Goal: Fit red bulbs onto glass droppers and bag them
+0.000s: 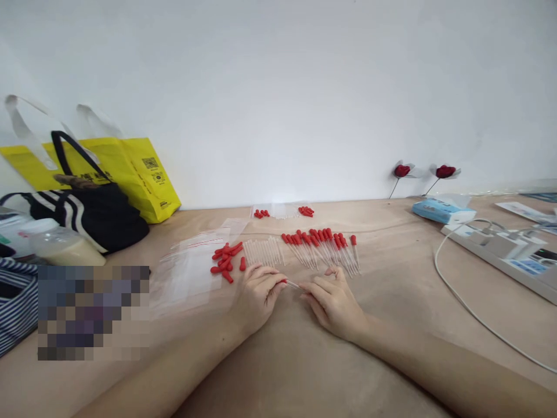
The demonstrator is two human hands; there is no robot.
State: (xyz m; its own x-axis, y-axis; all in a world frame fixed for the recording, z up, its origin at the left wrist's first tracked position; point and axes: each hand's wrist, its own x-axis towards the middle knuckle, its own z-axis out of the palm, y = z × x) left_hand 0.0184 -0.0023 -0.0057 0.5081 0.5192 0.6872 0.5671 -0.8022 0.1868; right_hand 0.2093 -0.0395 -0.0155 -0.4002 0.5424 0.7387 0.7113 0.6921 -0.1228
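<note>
Between my hands is a dropper, a thin clear tube with a red rubber bulb at its left end. My left hand pinches the bulb, most of which its fingers hide. The tube's right end is held in the fingers of my right hand. Just beyond my left hand lie a loose pile of red rubber bulbs and a row of bare clear tubes. Past my right hand, several droppers with red bulbs lie side by side, bulbs pointing away from me.
Clear zip bags lie left of the bulb pile. Another bag with red bulbs rests by the wall. At left stand a yellow bag, a black bag and a bottle. Tissues, a power strip and a cable are at right.
</note>
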